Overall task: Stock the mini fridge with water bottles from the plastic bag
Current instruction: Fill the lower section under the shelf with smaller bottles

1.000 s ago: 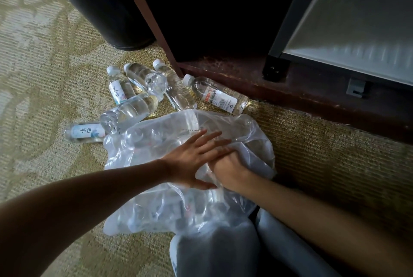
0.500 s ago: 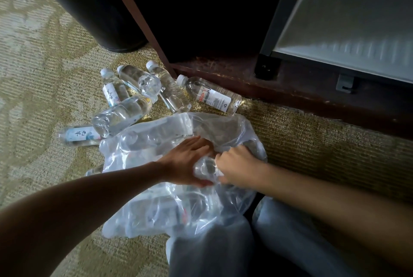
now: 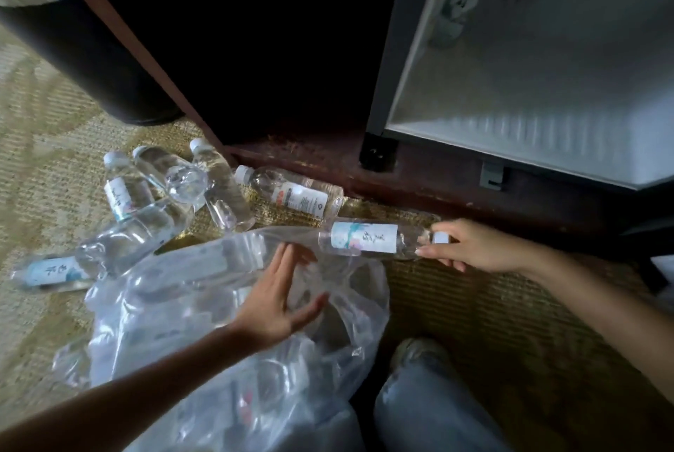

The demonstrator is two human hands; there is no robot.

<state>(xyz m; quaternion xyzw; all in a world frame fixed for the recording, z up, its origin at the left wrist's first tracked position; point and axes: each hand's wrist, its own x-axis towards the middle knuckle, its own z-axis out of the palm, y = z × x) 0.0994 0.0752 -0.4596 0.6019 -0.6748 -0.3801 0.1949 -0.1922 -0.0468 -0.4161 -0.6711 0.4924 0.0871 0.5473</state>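
The person wore light blue jeans [image 3: 434, 411] that looked faded and a bit crumpled at the knee, the left arm [image 3: 127, 389] and the right arm [image 3: 591, 305] were bare down to the wrists, and the right hand [image 3: 474, 249] had pale nails [image 3: 420, 252].

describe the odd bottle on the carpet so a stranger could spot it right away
Start at the open mini fridge and drop to the wooden base beneath it. Left of the fridge's black foot, one bottle lies on the carpet alongside that base, cap pointing left. Its white label has a red patch and fine print, unlike the pale blue labels nearby.
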